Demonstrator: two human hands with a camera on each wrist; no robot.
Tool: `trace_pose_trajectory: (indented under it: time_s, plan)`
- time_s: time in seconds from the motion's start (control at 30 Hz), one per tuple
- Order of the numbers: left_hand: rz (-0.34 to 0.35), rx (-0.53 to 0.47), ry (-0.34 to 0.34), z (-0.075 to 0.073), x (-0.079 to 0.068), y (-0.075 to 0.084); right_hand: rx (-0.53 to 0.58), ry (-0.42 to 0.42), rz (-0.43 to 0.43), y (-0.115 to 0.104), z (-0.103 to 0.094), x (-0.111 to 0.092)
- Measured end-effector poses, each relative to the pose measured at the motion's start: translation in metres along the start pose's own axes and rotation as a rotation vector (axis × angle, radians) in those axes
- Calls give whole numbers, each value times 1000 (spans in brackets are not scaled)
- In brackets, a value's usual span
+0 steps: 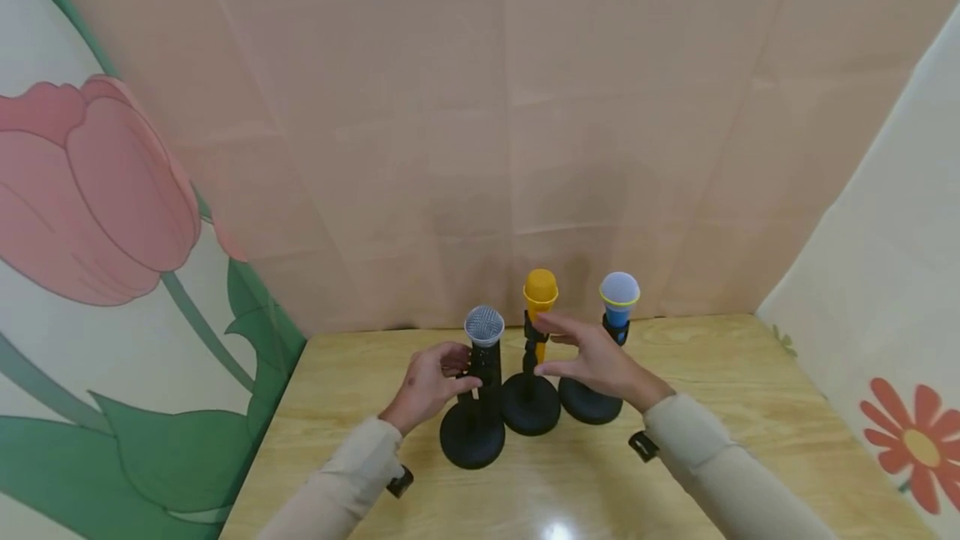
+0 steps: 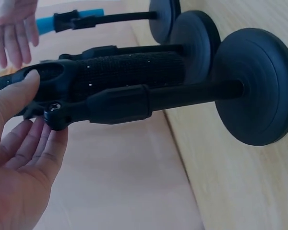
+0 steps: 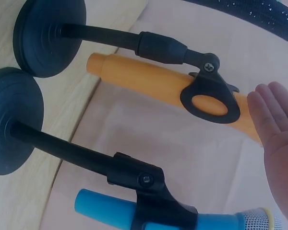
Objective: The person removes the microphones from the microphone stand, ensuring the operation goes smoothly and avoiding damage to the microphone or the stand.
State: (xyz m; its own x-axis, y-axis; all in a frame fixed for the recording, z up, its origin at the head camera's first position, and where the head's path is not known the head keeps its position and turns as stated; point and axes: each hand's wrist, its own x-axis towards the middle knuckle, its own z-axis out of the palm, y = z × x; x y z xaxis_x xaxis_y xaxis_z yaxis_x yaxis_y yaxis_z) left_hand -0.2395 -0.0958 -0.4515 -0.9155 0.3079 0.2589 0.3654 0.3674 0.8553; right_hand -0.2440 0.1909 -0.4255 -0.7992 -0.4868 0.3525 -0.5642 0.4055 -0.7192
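Observation:
A black microphone (image 1: 487, 361) with a silver mesh head sits in the clip of a round-based black stand (image 1: 472, 437). My left hand (image 1: 426, 387) holds that clip (image 2: 65, 76), thumb on one side and fingertips against its screw joint. In the middle, an orange-yellow microphone (image 1: 540, 287) is held by a second stand (image 1: 531, 404). Beside it hovers my right hand (image 1: 600, 357), fingers extended and thumb apart; the right wrist view shows its fingertips close to the microphone, contact unclear. A blue microphone (image 3: 105, 207) with a pale head occupies the third stand (image 1: 592, 403), partly behind my right hand.
The stands stand close together on a light wooden table (image 1: 345, 407). A pinkish cloth backdrop (image 1: 405, 132) rises behind them. Side panels carry a painted tulip (image 1: 112, 190) on the left and a red flower (image 1: 918, 444) on the right.

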Motion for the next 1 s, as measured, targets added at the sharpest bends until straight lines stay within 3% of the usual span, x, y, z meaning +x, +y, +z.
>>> trace_pose_trajectory:
  time_s: [0.33, 0.6, 1.0]
  plan:
    - [-18, -71, 7, -2, 1, -2, -10, -7, 52, -5, 8, 3]
    - [4, -29, -31, -6, 4, -12, 25, -42, 65, -8, 18, 10]
    - [-20, -46, 11, -5, 7, -21, 95, -13, 62, -14, 29, 28]
